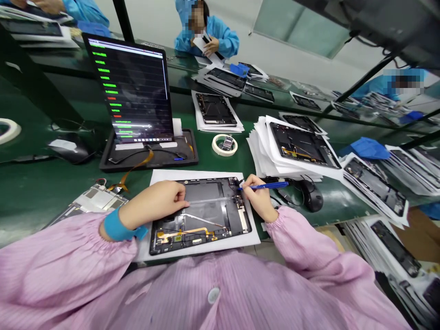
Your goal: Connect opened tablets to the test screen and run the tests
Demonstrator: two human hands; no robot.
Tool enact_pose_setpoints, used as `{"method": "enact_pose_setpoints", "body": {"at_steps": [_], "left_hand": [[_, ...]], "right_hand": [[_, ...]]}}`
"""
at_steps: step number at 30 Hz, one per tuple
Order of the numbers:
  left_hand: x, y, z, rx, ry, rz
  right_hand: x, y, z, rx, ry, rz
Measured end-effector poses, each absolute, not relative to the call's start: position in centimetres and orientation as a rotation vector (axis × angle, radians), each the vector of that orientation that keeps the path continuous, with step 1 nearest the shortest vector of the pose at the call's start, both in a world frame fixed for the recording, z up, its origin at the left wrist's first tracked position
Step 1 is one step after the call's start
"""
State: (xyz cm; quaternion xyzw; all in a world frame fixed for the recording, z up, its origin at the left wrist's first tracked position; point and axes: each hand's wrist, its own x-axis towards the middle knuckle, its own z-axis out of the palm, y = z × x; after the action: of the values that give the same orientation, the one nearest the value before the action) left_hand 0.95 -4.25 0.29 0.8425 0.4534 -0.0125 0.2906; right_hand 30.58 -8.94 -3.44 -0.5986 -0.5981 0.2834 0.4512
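An opened tablet housing (pixel 202 220) lies with its inside facing up on a white paper sheet (pixel 253 237). Inside it show an orange flex cable (pixel 199 230), a thin silvery cable and a pale strip (pixel 213 200) across the middle. My left hand (pixel 161 198), with a blue band at the wrist, rests over the housing's upper left. Its fingers are curled, and the fingertips meet the left end of the pale strip; whether they pinch it is hidden. My right hand (pixel 257 195) grips a blue pen (pixel 273 185) at the upper right corner, tip pointing left toward the housing.
A lit screen (pixel 134 91) stands in a black tray (pixel 147 162) behind my left hand. Tape roll (pixel 220 150), housing stack (pixel 299 144) and black mouse (pixel 311 195) lie toward the right. Another mouse (pixel 70 147) is left. A co-worker in blue (pixel 223 41) sits opposite.
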Motion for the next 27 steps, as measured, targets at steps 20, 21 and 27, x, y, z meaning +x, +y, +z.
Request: {"method": "enact_pose_setpoints", "body": {"at_steps": [20, 21, 27], "left_hand": [[0.0, -2.7, 0.3, 1.858, 1.002, 0.033], [0.0, -2.5, 0.0, 1.84, 0.99, 0.047], [0.1, -1.9, -1.0, 1.885, 0.97, 0.101]], "right_hand": [[23.4, 5.1, 2.0, -1.57, -2.65, -0.322], [22.9, 5.6, 2.1, -1.562, -2.643, -0.327], [21.4, 2.0, 2.1, -1.51, -2.685, -0.198]]}}
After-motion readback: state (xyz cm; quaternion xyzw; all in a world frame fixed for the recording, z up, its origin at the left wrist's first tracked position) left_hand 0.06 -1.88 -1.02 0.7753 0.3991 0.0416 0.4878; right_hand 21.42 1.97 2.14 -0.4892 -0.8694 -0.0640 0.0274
